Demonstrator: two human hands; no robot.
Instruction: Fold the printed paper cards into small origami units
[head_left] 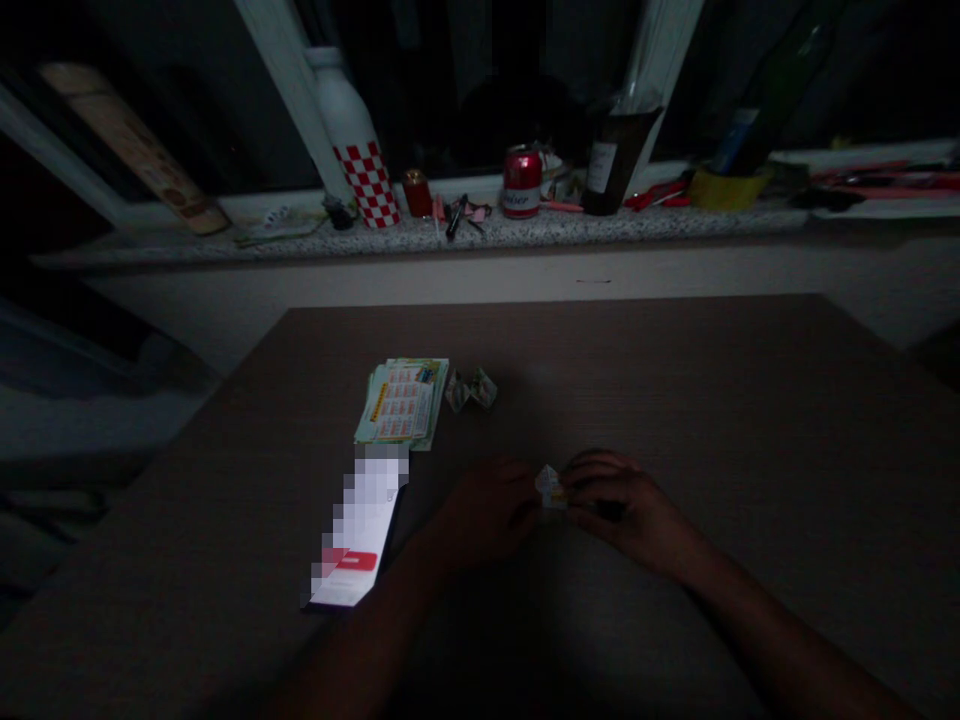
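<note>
Tabletop dimly lit. Right hand is pinching small folded paper; left hand is sitting at its opposite edge, closure indiscernible. Left of the grip, printed-sheet stack and lit smartphone are lying.

The right grip partly hides the folded paper, and pixelation obscures the phone screen.

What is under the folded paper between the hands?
The brown table lies below the folded paper, though I cannot tell whether they touch. The spot directly underneath is covered by the paper, with the left hand and right hand on either side.
</note>
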